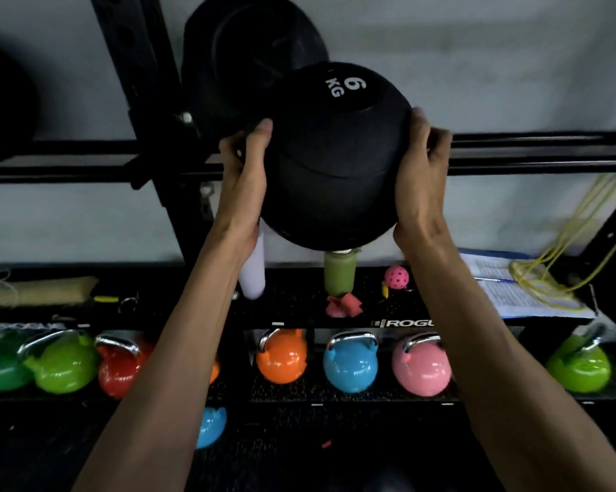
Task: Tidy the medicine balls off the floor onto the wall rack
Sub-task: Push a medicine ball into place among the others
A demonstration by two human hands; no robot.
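Observation:
A black medicine ball [334, 154] marked "6 KG" is held up in front of me between both hands. My left hand [244, 172] grips its left side, fingers curled round the back. My right hand [421, 172] grips its right side the same way. The ball is level with the black rails of the wall rack [533, 150]. Behind it, up and to the left, another black ball [249, 55] sits on the rack. A third dark ball [1, 97] shows at the far left edge.
Below, a shelf carries a white bottle [253, 275], a green bottle [339, 275], a pink holed ball [396, 277] and papers [519, 289]. Coloured kettlebells [350, 363] line the lower shelf. A yellow cord [579, 221] hangs at the right. A black rack upright [136, 65] stands left.

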